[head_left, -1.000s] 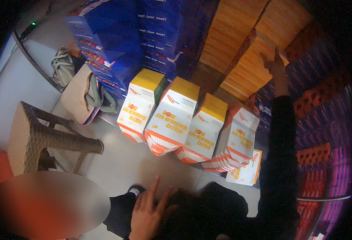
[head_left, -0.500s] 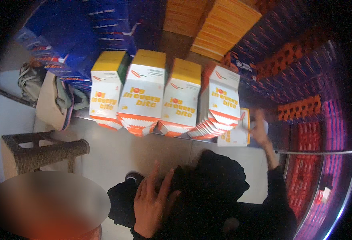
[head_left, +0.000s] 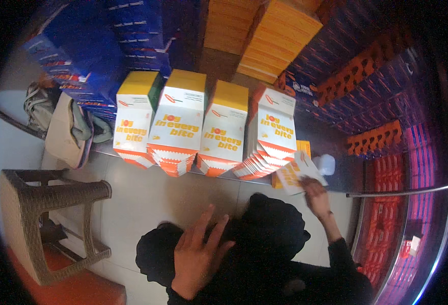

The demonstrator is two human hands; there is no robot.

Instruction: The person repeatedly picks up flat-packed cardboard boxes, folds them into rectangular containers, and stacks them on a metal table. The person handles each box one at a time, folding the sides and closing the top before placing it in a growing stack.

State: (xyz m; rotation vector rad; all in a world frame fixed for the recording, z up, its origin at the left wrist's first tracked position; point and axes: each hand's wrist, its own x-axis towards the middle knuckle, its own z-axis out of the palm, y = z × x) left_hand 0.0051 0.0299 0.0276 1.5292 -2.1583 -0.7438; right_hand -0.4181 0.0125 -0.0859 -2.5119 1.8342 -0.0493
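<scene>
Pinching a yellow-lettered carton (head_left: 305, 166) right of the rightmost white stack (head_left: 278, 127) with the right hand (head_left: 316, 197), spreading the left hand's grip (head_left: 199, 258) wide below-left.

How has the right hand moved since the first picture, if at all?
Yes: the right hand has left the orange stack and come nearer, to a flat white carton.

My right hand (head_left: 317, 197) blurred, fingers hiding corner of flat white yellow-lettered cardboard carton (head_left: 301, 172); pinch or touch, I can't quite tell. Orange cardboard stack (head_left: 280, 40) cut off by top edge.
</scene>
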